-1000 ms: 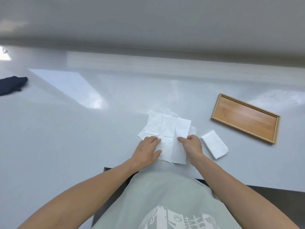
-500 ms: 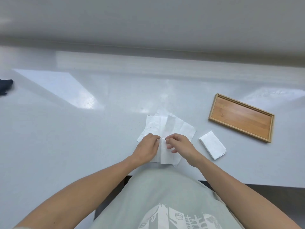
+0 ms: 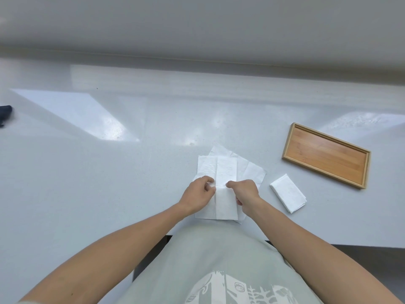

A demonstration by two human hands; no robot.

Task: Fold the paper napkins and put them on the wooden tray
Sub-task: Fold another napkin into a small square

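Observation:
A white paper napkin (image 3: 226, 172) lies in front of me on the grey table, folded into a narrow upright strip on top of other opened napkins (image 3: 249, 170). My left hand (image 3: 198, 195) pinches the strip's left edge at its middle crease. On the strip's right side, my right hand (image 3: 244, 195) has its index fingertip on the crease and its thumb at the lower right edge. One folded napkin (image 3: 288, 193) lies on the table to the right of my hands. Further right and farther away sits the wooden tray (image 3: 288, 140), with nothing in it.
A dark object (image 3: 5, 110) shows at the far left edge of the table. The table's near edge runs just under my forearms, with a dark gap below. A wall closes off the back.
The napkin went from an open sheet to a narrow strip as my right hand brought its right side over to the left. My hands have now drawn slightly apart on the crease.

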